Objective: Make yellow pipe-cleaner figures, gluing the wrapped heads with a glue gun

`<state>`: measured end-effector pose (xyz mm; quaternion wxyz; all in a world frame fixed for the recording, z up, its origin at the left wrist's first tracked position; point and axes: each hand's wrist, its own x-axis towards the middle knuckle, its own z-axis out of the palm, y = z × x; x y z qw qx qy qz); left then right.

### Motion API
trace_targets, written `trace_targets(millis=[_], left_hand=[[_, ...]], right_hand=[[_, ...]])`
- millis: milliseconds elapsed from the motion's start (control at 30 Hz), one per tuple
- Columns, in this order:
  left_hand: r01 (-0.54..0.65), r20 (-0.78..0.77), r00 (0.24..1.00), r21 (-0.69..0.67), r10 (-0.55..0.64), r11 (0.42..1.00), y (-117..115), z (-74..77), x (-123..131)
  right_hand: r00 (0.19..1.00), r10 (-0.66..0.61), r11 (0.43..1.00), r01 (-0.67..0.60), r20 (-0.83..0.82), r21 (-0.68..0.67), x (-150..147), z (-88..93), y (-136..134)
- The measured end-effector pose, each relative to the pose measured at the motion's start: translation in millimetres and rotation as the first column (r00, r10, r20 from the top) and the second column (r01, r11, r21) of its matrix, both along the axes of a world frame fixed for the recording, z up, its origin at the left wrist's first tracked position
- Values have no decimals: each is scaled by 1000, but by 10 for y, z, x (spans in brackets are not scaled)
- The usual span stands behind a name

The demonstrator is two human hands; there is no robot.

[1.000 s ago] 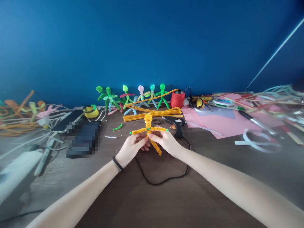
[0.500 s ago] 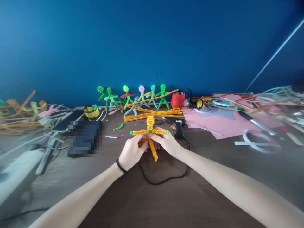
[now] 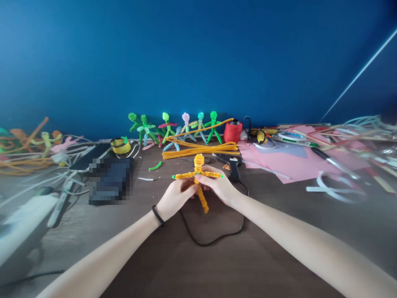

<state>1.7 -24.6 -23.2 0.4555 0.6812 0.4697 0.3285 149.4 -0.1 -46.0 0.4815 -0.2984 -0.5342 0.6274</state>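
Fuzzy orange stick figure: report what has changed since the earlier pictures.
The fuzzy orange stick figure has shifted slightly down and right in view, its visible leg pointing more steeply down. The left hand and right hand moved with it, keeping their grip; nothing was let go. The bundle of orange fuzzy stems and black glue gun stayed put.

No readable lettering or numbers, even on the white patch (image 3: 233,159) of the black glue gun (image 3: 235,169)
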Motion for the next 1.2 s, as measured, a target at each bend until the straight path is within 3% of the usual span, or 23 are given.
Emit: trace_targets(millis=[133, 567, 867, 1067, 1200], left_hand=[[82, 41, 996, -59, -80, 995, 36, 28, -15], [-48, -41, 998, -15, 48, 999, -38, -11, 23], [-136, 13, 991, -31, 137, 990, -39, -79, 77], [-52, 5, 999, -72, 52, 996, -30, -40, 73], [29, 220, 975, -191, 14, 981, -6, -7, 21]], right_hand=[[1000, 3, 1000, -3, -4, -31, 0, -4, -4], [998, 29, 998, -32, -60, -55, 12, -47, 10], [989, 31, 989, -52, -144, -142, 0, -43, 20], [987, 60, 989, -79, -150, -122, 1, -19, 13], [978, 32, 986, -64, -206, -153, -3, 15, 9]])
